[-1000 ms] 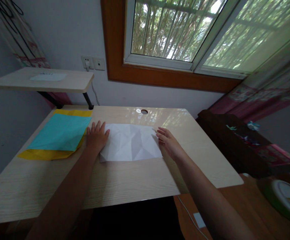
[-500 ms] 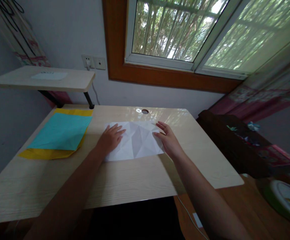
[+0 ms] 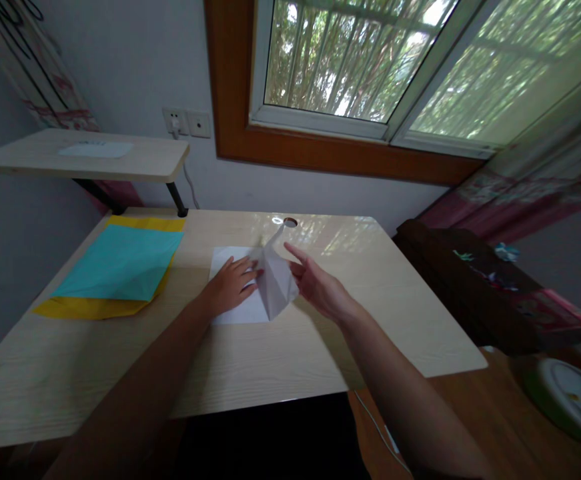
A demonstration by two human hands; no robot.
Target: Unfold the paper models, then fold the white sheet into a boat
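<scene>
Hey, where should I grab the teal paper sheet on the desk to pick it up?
Probably by the near right corner of the teal sheet, coming from the right with the left hand, which rests nearest on the white paper. The teal sheet lies flat on the yellow sheet, so a corner is easiest to peel up.

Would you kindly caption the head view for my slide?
Left hand pins creased white paper sheet on the wooden desk; right hand lifts its side.

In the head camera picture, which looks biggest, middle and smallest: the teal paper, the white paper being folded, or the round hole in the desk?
1. Teal paper, largest.
2. White paper, partly lifted into a fold and partly under the left hand, so it shows less.
3. Round hole, clearly smallest.
</scene>
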